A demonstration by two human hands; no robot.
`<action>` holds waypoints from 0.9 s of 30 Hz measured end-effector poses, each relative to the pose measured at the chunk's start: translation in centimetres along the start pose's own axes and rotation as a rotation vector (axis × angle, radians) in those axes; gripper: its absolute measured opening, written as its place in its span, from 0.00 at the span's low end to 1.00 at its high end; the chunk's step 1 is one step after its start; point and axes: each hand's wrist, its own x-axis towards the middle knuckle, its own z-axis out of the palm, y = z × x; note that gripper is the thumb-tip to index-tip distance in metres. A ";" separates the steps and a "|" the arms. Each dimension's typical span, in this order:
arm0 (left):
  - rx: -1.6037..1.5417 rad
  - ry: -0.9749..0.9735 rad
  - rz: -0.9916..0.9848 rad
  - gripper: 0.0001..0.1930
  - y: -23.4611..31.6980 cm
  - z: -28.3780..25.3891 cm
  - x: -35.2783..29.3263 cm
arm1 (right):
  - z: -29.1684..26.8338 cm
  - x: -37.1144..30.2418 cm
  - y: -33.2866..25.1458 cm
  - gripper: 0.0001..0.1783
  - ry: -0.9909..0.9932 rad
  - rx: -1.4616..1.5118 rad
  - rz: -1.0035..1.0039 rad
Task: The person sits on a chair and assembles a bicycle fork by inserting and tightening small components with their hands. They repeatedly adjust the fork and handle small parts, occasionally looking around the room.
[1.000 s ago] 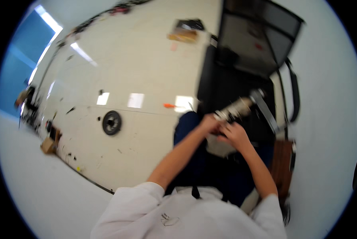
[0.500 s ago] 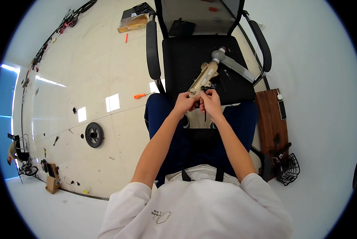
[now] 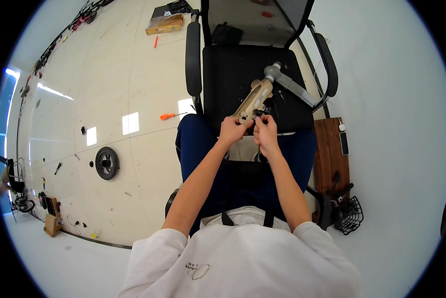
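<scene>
A cream-coloured frame part (image 3: 257,98) with a hollow, open channel lies slanted on the black chair seat (image 3: 220,74). Its far end meets a rounded joint and a grey arm (image 3: 296,89) that runs to the right. My left hand (image 3: 232,131) is closed around the near end of the cream part, beside a round hole there. My right hand (image 3: 266,135) is in a pinch just right of that end; what its fingertips hold is too small to name. Small black pieces (image 3: 263,112) sit against the cream part just beyond my right fingers.
The chair's armrests (image 3: 193,59) flank the seat. On the floor to the left are an orange-handled screwdriver (image 3: 168,116), a black wheel (image 3: 107,163) and a cardboard box (image 3: 166,25). At right stand a brown wooden board (image 3: 330,159) with a phone (image 3: 344,143) and a black wire basket (image 3: 350,217).
My right hand has shifted slightly away from the left one. The thin dark rod that hung below my right fingers no longer shows. The whole view has swung a little.
</scene>
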 end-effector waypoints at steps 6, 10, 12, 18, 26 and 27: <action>0.073 -0.018 -0.001 0.17 -0.4 0.1 0.4 | -0.6 1.2 1.1 0.07 -0.006 -0.152 -0.238; -0.053 -0.012 -0.049 0.18 -0.5 0.3 0.2 | -0.9 -1.8 -6.5 0.07 -0.137 0.253 -0.139; -0.106 -0.013 -0.103 0.17 0.1 0.0 0.0 | -1.9 -2.0 -7.0 0.07 -0.121 0.041 -0.203; -0.276 -0.007 -0.072 0.17 -0.4 -1.4 1.5 | -4.1 0.1 0.5 0.11 -0.103 -0.310 -0.196; -0.533 -0.054 -0.063 0.15 -0.7 -1.2 2.0 | -1.1 1.3 1.3 0.12 -0.088 -0.114 -0.101; -0.545 -0.062 -0.069 0.15 -0.5 -1.3 2.1 | -0.6 1.4 1.4 0.12 -0.086 -0.098 -0.099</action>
